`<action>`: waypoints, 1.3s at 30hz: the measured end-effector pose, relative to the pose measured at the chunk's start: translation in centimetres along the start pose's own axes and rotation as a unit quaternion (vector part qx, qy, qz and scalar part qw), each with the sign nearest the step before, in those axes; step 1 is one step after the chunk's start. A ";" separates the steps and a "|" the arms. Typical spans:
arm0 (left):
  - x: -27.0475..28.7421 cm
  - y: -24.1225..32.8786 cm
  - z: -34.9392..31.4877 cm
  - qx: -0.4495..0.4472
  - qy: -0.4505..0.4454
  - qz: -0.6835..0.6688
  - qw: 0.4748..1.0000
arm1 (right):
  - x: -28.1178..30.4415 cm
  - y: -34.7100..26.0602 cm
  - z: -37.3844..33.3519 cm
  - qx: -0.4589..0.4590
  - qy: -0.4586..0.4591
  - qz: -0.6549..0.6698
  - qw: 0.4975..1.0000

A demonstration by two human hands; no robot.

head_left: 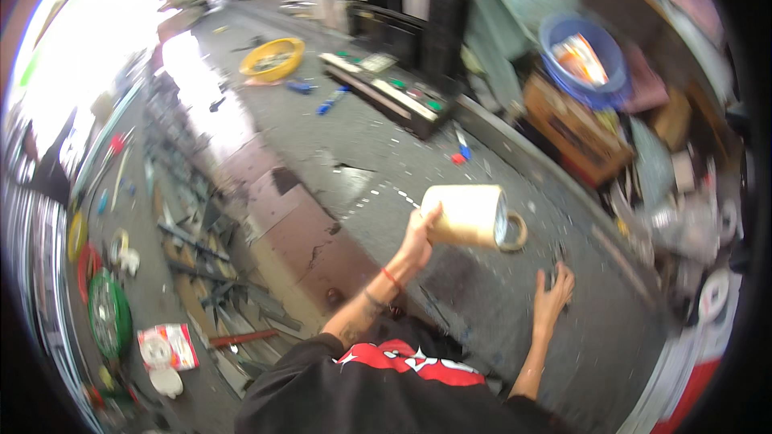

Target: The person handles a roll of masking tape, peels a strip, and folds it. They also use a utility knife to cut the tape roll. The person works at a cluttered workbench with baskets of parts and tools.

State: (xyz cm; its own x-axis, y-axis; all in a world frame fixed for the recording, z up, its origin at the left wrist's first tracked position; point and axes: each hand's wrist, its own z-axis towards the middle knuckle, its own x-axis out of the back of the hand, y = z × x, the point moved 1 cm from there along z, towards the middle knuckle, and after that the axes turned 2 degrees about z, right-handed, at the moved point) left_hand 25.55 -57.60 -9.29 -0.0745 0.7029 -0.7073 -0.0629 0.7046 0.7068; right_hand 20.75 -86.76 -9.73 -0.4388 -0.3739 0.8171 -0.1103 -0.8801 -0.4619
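Note:
My left hand (420,237) grips a wide, cream-coloured roll (462,215) by its left end and holds it up over the grey worktop. The roll's hollow core faces right. Just behind that open end shows a narrower tan roll of tape (521,235), partly hidden by the wide one. Farther right, my right hand (553,293) is low at the worktop, its fingers curled around a small dark tool (560,252). Blur and the fingers hide what kind of tool it is.
On the grey worktop (370,141) are a yellow basket (273,59), a long machine part with green pieces (386,92) and blue-handled tools. A blue tub (583,64) stands on a wooden box (575,128) at right. Metal offcuts (217,281) lie left, near a green coil (109,313).

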 end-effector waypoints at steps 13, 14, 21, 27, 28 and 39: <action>7.0 4.8 -14.8 0.020 -0.004 0.194 0.981 | -7.4 -20.4 -6.6 0.177 -0.386 0.504 0.752; 7.3 4.9 -15.7 0.012 0.008 0.164 0.986 | -7.3 -21.1 -6.9 0.180 -0.416 0.494 0.742; 9.9 6.8 -21.0 -0.122 -0.036 -0.290 0.948 | -4.6 -24.2 1.7 -0.053 -0.419 0.567 0.707; 15.5 10.7 -23.4 -0.193 0.165 -0.111 0.961 | -7.0 -22.4 7.9 0.043 -0.303 0.668 0.679; 15.8 11.3 -23.0 -0.214 0.140 -0.125 0.959 | -7.8 -22.6 7.5 0.021 -0.357 0.679 0.641; 17.2 17.3 -21.5 -0.395 0.131 -0.233 0.879 | -11.5 -30.4 2.1 -0.148 -0.513 0.677 0.506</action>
State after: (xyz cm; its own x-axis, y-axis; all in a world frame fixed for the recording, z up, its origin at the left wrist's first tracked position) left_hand 1.80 -35.38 -9.07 -0.0780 0.2361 -0.9686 -0.8108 0.5503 0.1994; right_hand 30.97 -56.35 -4.35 0.3876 -0.6639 -0.6395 -0.5233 0.4127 -0.7456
